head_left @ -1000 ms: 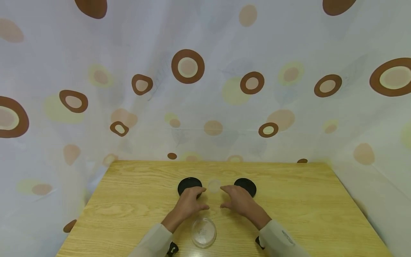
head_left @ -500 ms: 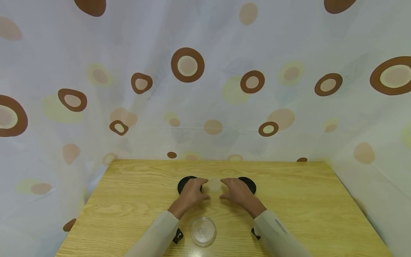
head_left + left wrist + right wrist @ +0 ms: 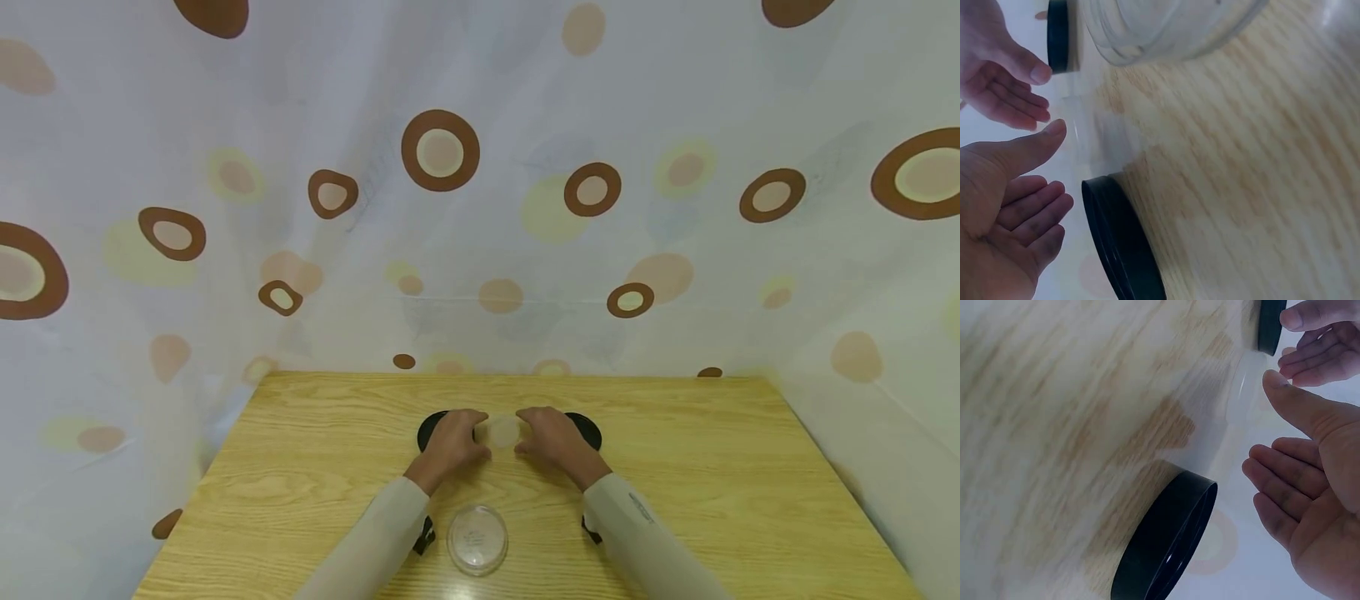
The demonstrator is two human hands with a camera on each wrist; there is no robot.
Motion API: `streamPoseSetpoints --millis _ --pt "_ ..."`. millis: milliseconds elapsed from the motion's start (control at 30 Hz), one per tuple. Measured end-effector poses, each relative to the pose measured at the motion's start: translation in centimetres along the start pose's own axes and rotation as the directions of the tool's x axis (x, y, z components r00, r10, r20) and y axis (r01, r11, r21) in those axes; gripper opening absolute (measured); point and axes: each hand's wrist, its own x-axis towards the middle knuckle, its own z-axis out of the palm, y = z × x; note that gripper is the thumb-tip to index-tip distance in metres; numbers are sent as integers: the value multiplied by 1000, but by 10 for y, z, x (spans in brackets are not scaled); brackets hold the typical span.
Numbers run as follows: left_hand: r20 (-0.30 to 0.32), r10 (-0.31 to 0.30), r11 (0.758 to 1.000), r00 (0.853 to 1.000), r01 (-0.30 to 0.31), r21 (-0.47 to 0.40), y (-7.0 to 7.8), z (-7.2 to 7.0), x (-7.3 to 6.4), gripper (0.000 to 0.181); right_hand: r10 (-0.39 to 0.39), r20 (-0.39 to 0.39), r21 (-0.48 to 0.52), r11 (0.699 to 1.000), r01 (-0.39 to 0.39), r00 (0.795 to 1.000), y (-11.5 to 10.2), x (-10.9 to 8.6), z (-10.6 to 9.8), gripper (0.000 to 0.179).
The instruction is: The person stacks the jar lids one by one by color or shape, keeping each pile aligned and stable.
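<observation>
My left hand and right hand hover on either side of a small translucent round piece on the wooden table. Both wrist views show gaps between each thumb and its loosely curved fingers, with nothing held. Partly hidden behind the left hand lies a shallow black round lid or dish; a similar black one lies by the right hand. In the right wrist view, the translucent piece looks low and frosted, apart from the fingers. Nearer my body, between the forearms, stands a clear round container.
Bare wood of the table stretches to both sides. A patterned curtain hangs behind the table's far edge and along its sides. Dark straps or mounts sit under the sleeves.
Both hands have moved forward over the table and slightly inward, now level with the translucent piece and covering more of the black pieces. The objects stay where they were.
</observation>
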Motion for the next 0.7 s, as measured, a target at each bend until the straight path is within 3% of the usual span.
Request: streamPoseSetpoints --millis 367,700 --pt "2 45 999 999 -45 8 -2 5 12 42 -39 -24 -37 999 38 999 4 10 9 48" --pt "34 29 999 999 -30 38 0 12 17 42 -46 -16 -64 997 45 999 2 14 15 41"
